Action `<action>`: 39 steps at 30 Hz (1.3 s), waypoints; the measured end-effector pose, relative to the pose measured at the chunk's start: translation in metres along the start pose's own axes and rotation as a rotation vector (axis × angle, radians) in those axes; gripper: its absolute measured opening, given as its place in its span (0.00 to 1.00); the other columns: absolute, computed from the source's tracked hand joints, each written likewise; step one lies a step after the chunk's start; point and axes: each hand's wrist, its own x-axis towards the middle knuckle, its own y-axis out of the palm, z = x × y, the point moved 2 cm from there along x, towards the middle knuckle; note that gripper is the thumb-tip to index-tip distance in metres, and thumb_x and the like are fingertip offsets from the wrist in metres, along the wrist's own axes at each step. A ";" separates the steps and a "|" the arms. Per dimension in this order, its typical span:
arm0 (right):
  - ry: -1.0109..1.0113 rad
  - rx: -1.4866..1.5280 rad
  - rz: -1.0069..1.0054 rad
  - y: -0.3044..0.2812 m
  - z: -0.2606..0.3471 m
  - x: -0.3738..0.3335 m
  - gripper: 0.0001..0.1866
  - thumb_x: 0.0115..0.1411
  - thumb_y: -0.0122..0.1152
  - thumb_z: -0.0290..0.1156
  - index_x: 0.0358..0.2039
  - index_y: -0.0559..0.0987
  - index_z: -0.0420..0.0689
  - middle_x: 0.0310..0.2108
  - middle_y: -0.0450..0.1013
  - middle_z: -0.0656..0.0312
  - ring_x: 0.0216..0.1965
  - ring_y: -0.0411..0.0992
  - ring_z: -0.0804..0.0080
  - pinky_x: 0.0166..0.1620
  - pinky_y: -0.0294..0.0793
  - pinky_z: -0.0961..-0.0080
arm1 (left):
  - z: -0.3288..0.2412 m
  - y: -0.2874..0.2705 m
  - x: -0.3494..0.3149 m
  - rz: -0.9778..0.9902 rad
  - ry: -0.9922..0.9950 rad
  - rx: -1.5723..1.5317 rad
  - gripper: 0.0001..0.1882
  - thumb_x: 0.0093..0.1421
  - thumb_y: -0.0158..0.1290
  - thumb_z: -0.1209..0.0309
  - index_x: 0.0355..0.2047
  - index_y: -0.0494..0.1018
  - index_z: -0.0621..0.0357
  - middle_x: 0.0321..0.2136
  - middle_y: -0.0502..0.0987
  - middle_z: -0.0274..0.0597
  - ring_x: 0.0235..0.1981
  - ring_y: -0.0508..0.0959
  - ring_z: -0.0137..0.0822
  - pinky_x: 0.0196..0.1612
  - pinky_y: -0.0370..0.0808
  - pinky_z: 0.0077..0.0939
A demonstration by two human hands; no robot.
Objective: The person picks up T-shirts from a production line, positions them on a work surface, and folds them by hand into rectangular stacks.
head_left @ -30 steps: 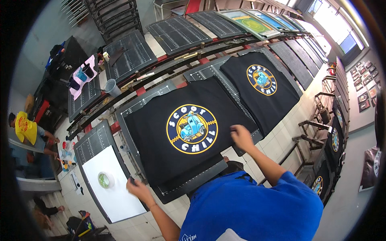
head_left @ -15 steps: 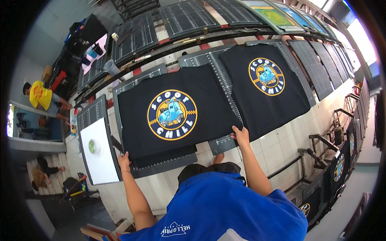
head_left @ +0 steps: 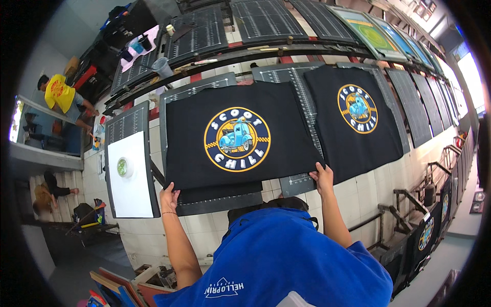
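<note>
A black T-shirt (head_left: 186,138) with a round scooter print (head_left: 238,138) is spread over a dark board with white ruled marks (head_left: 225,205). My left hand (head_left: 169,198) pinches its near left corner, and my right hand (head_left: 322,179) pinches its near right corner. The near edge is stretched between them and appears raised off the board; black cloth shows below it. To the right lies a second black T-shirt (head_left: 353,153) with the same print, on another board; my right hand is close to its left edge.
On my left, an open tub (head_left: 124,167) with green contents stands on a white sheet (head_left: 134,197). Across the far side runs a rack of marked boards (head_left: 273,23), with a plastic cup (head_left: 162,67). A person in a yellow shirt (head_left: 60,94) bends at far left; another person sits below.
The whole view has shifted, so the boards and shirts sit farther right in the picture. Both hands still grip the T-shirt's near corners, and its near edge looks straighter.
</note>
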 end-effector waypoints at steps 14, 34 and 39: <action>-0.543 0.267 0.156 0.194 0.308 0.112 0.09 0.61 0.62 0.31 0.36 0.71 0.42 0.26 0.71 0.62 0.24 0.73 0.73 0.28 0.79 0.77 | -0.325 0.211 0.061 0.509 0.282 -0.591 0.01 0.62 0.54 0.77 0.35 0.73 0.60 0.35 0.78 0.44 0.35 0.79 0.39 0.38 0.80 0.31; -0.006 -0.003 -0.076 0.043 0.006 0.016 0.08 0.64 0.61 0.32 0.42 0.74 0.45 0.28 0.71 0.69 0.23 0.69 0.81 0.27 0.74 0.82 | -0.029 0.003 -0.035 -0.002 0.232 0.030 0.22 0.63 0.54 0.75 0.54 0.60 0.62 0.41 0.73 0.45 0.30 0.76 0.32 0.30 0.78 0.26; -0.064 -0.011 -0.063 0.038 0.020 0.010 0.05 0.65 0.60 0.32 0.37 0.75 0.45 0.27 0.72 0.69 0.23 0.69 0.83 0.26 0.74 0.85 | -0.027 -0.004 -0.040 -0.006 0.267 0.071 0.21 0.63 0.55 0.75 0.52 0.60 0.61 0.42 0.74 0.45 0.31 0.76 0.31 0.29 0.78 0.24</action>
